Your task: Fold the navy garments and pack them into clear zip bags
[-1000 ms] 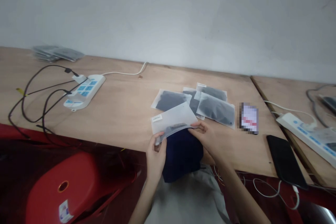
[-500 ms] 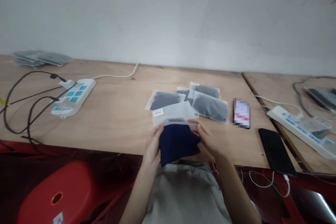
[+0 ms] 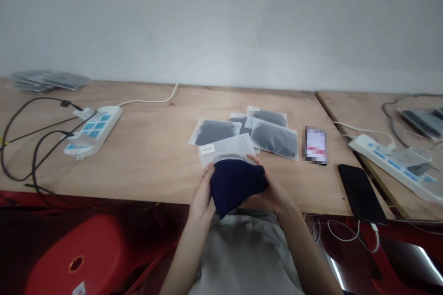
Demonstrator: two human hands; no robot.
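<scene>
A folded dark navy cloth (image 3: 235, 184) sits at the near edge of the wooden table (image 3: 155, 156), its far end pushed into the mouth of a frosted plastic bag (image 3: 226, 149) with a small white label. My left hand (image 3: 202, 196) grips the cloth's left side, fingers curled round it. On the cloth's right side, my right hand (image 3: 268, 193) holds it from beneath, with the thumb near the bag's opening. Just beyond lie several filled bags (image 3: 273, 137) with dark contents.
A white power strip (image 3: 92, 130) with black cables lies at the left, and another strip (image 3: 391, 166) at the right. A black phone (image 3: 362, 193) and a second phone (image 3: 315, 145) rest right of the bags. A red stool (image 3: 79, 258) stands below the table. Flat packets (image 3: 48, 79) are stacked far left.
The navy cloth has been raised from my lap and slid further into the bag's mouth. Both hands moved up and forward with it, and the bag now lies flatter on the table.
</scene>
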